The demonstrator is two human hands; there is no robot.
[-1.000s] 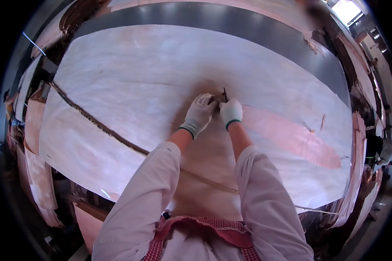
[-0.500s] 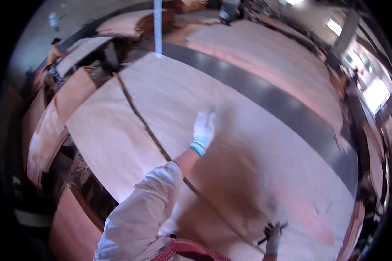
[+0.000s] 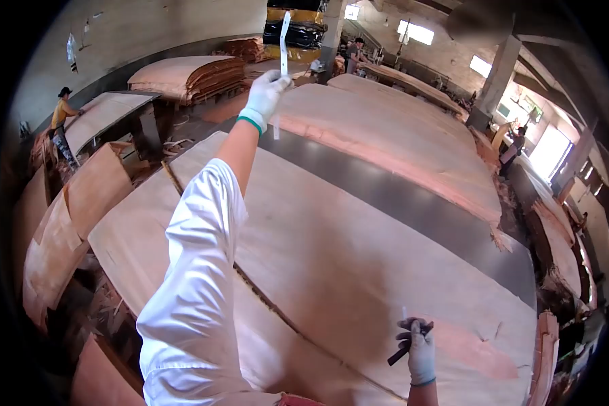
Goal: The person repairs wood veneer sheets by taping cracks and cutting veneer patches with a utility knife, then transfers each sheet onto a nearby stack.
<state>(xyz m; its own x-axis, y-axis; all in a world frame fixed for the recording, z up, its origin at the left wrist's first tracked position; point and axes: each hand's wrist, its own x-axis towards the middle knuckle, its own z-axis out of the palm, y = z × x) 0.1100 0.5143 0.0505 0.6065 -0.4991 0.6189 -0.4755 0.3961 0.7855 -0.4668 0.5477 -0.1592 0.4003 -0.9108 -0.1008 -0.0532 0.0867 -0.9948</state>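
My left hand (image 3: 266, 97), in a white glove with a green cuff, is raised at arm's length and closed on a narrow white strip (image 3: 285, 44) with dark marks. The strip sticks up above my fist, and its lower end shows beneath. Low on the right, my right hand (image 3: 421, 352), gloved with darkened fingertips, grips a black-handled tool (image 3: 398, 354); a thin pale tip shows above the fingers, its kind unclear. Under both arms lies a large pale wood veneer sheet (image 3: 277, 223), crossed by a dark, narrow gap or edge (image 3: 271, 306).
Beyond a grey strip of surface (image 3: 386, 179) lies a thick veneer stack (image 3: 379, 128). Curved veneer pieces (image 3: 81, 216) lean at left. Another stack (image 3: 183, 78) stands behind. A person in yellow (image 3: 63, 118) works far left; other people are at the back and right.
My left hand has risen from over the veneer sheet and closed on the white strip. The view has tilted up. My right hand still holds the black-handled tool.
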